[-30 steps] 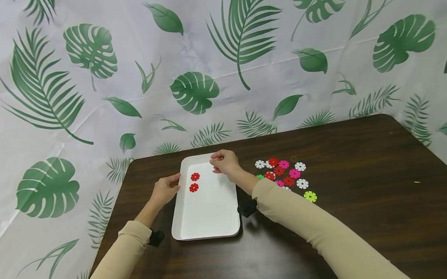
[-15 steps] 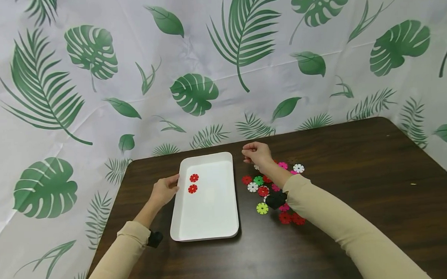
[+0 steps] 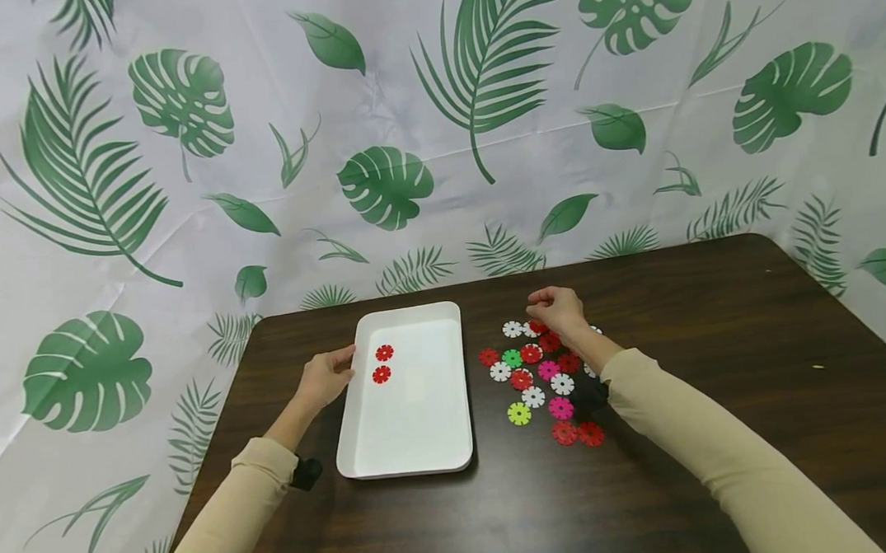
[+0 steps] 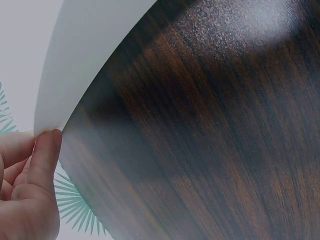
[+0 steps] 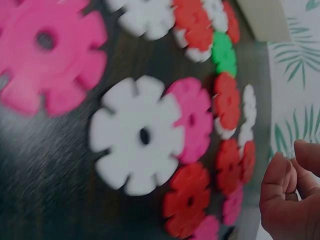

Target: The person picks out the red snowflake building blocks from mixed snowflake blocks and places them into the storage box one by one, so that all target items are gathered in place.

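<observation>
A white tray (image 3: 413, 434) lies on the dark table, with two red notched plastic discs (image 3: 381, 374) inside near its left wall. My left hand (image 3: 324, 379) pinches the tray's left rim; in the left wrist view, the thumb and finger (image 4: 42, 165) meet at the edge of the tray (image 4: 85, 60). To the right, my right hand (image 3: 559, 311) is over the far part of a spread of notched discs (image 3: 548, 370) in red, white, pink, green and yellow. In the right wrist view, its fingers (image 5: 274, 177) are loosely bent, with nothing seen between them and the thumb. Some discs are hidden under the forearm.
The dark wood table (image 3: 713, 339) reaches a wall hung with a white leaf-print cloth (image 3: 293, 68). A lone yellow-green disc (image 3: 519, 413) lies at the near left of the spread. A small yellow scrap (image 3: 818, 366) is at the far right.
My right hand has moved right, from over the tray to above the far part of the loose discs. The left hand has stayed at the tray's rim, and the two red discs remain in place.
</observation>
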Demonstrator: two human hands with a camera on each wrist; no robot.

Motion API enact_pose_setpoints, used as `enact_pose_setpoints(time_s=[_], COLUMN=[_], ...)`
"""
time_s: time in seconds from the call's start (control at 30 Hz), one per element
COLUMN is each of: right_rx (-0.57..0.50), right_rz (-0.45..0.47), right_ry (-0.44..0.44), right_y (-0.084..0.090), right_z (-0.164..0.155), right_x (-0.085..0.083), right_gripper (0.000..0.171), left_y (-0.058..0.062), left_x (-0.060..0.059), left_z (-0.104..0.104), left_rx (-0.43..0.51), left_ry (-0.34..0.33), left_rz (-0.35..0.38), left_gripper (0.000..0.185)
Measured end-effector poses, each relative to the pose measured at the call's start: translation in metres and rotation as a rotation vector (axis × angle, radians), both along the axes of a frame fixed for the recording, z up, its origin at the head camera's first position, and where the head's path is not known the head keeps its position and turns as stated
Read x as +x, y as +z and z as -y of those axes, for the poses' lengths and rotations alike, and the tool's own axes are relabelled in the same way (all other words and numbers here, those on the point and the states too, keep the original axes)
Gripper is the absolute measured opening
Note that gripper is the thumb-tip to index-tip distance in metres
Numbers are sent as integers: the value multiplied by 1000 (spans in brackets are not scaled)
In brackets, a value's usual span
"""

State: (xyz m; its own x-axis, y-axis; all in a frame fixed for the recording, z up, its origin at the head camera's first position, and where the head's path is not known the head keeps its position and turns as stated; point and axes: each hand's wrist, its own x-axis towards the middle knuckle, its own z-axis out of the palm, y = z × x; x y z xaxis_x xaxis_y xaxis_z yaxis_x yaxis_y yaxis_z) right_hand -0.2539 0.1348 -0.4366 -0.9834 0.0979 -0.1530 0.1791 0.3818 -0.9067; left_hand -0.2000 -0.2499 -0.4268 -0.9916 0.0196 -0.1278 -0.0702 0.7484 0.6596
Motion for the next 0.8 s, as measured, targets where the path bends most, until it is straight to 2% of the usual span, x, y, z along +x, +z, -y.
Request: enact_pose_setpoints(time_s=[0.4, 0.8], right_rx=[165, 295], right_rz=[-5, -39], right_ry=[17, 55], right_y=[-12, -17], right_z=[-11, -11], right_x=[5, 1], right_gripper=[32, 30], left_y=[-2, -1], left_x=[0, -1], left_z=[2, 1], left_rx=[21, 18], left_ry=[-9, -2], left_rz=[-17, -6], left_gripper=[47, 47])
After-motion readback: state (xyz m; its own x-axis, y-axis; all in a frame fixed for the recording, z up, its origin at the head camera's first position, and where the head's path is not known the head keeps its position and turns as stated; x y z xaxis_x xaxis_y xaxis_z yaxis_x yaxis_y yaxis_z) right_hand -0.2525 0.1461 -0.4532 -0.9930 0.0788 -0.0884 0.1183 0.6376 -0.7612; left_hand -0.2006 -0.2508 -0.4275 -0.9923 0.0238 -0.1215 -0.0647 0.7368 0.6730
